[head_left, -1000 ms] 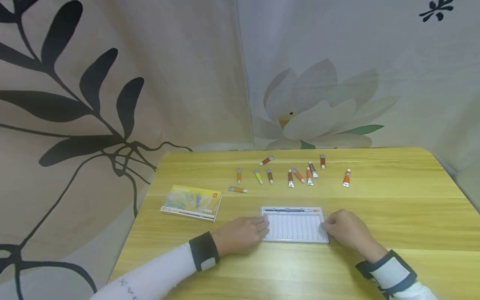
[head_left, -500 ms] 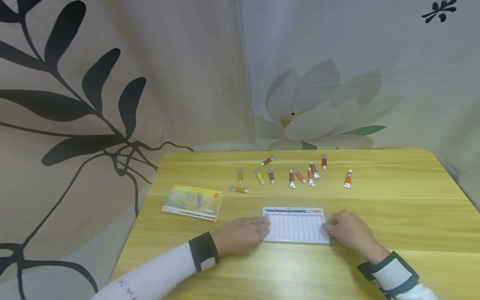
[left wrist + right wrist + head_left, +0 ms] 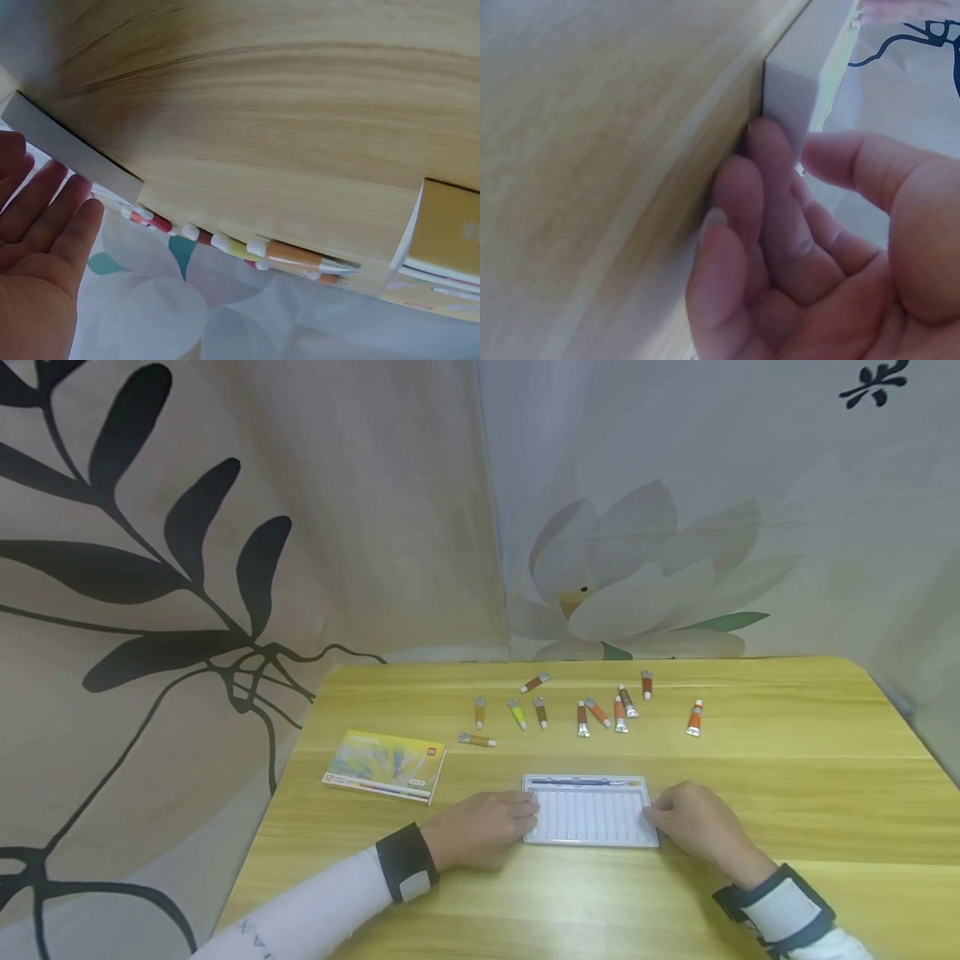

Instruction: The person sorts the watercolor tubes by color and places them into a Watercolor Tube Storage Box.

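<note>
A white plastic tray (image 3: 591, 817) with a row of narrow slots lies on the table, and a thin blue paintbrush (image 3: 577, 782) sits in its long far groove. My left hand (image 3: 483, 828) rests on the tray's left edge, its fingers nearly straight over the rim; the left wrist view shows these fingers (image 3: 56, 206) alongside the tray's side wall. At the opposite end, my right hand (image 3: 697, 820) pinches the right edge between thumb and curled fingers. Up close in the right wrist view, the thumb (image 3: 847, 159) is at the top rim and a fingertip meets the side wall.
Several small paint tubes in yellow, orange, red and brown lie scattered beyond the tray, one orange tube (image 3: 694, 718) farther right. A flat yellow box (image 3: 386, 764) lies to the left. Behind the wooden table (image 3: 787, 777) hangs a printed curtain (image 3: 390, 510).
</note>
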`<state>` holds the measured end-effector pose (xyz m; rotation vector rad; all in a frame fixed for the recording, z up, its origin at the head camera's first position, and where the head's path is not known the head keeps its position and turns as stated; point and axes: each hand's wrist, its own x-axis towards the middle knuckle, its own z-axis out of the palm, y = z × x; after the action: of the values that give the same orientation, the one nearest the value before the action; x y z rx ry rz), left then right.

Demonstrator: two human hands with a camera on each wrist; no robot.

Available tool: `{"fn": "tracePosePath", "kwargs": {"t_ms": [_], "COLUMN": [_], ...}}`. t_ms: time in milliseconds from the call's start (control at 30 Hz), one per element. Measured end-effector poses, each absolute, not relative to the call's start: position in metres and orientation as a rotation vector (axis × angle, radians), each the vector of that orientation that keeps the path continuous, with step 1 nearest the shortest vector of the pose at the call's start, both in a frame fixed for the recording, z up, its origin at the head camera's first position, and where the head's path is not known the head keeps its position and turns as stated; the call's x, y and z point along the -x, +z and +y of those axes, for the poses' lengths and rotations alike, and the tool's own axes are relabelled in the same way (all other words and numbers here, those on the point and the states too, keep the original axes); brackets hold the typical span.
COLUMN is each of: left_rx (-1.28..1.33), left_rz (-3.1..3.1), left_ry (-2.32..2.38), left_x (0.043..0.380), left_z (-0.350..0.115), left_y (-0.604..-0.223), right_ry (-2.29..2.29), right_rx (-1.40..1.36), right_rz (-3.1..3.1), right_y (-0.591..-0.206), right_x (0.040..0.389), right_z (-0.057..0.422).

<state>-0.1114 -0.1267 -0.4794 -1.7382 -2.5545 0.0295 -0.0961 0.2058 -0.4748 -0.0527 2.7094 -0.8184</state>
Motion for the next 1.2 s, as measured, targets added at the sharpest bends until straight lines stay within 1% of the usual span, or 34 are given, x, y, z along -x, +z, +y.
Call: {"fn": "tracePosePath", "kwargs": {"t_ms": [167, 267, 433, 600, 733, 900, 1033, 1200], "left_rx": [1.729, 1.705, 1.495, 1.272, 1.148, 1.063, 1.055, 1.133], "left_rz": [-2.479, -2.452, -2.517, -2.605, -2.672, -2.757, -2.786, -2.811], "left_ry": [-0.195, -0.251, -0.32, -0.366, -0.291, -0.097, 0.059, 0.236], "left_x": [0.115, 0.116, 0.123, 0.148, 0.175, 0.204, 0.222, 0.237], "left_z": [-0.124, -0.123, -0.123, -0.121, -0.12, -0.117, -0.113, -0.108], "left_y": [-0.483, -0.483, -0.477, -0.47, -0.468, -0.471, -0.472, -0.474], "right_ry": [-0.807, -0.806, -0.799, -0.801, -0.8, -0.803, -0.802, -0.808], "right_rx": [0.048, 0.051, 0.057, 0.062, 0.065, 0.062, 0.059, 0.059], "right_rz": [2.714, 2.715, 2.719, 2.72, 2.721, 2.721, 2.723, 2.729], "right_y": [-0.476, -0.476, -0.477, -0.478, -0.477, -0.477, -0.477, -0.479], "right_x": [0.096, 0.096, 0.096, 0.097, 0.097, 0.097, 0.096, 0.096], "right_z": [0.206, 0.206, 0.206, 0.207, 0.206, 0.205, 0.204, 0.205]}}
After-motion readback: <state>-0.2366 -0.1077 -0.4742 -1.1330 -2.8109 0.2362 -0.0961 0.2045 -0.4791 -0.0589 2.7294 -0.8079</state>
